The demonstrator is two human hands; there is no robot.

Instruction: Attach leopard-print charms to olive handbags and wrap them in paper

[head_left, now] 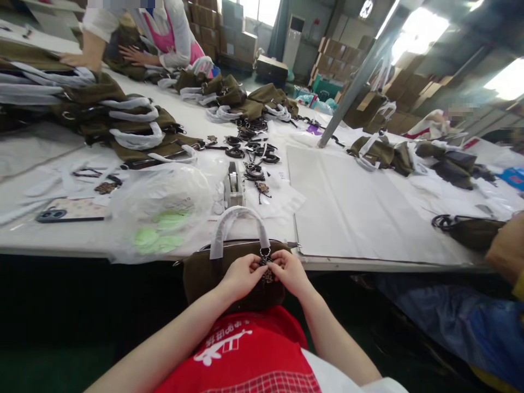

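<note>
An olive-brown handbag (200, 278) rests against my front at the table's near edge, its handle (237, 214) wrapped in white paper and standing up. From a metal ring (265, 253) at the handle's base hangs a dark cord charm with a leopard-patterned piece (268, 276). My left hand (245, 275) pinches the charm's cord from the left, fingertips together. From the right, my right hand (290, 271) pinches the same cord close by. The fingertips partly hide the cord, so its knot or loop cannot be made out.
Beyond the bag stand a tape dispenser (234, 185) and several black straps (256, 150). Left lie a plastic bag with green pieces (159, 229) and a phone (71, 210). Stacked handbags (135, 123) fill the far left. A metal pole (360, 76) rises from the table; co-workers are on both sides.
</note>
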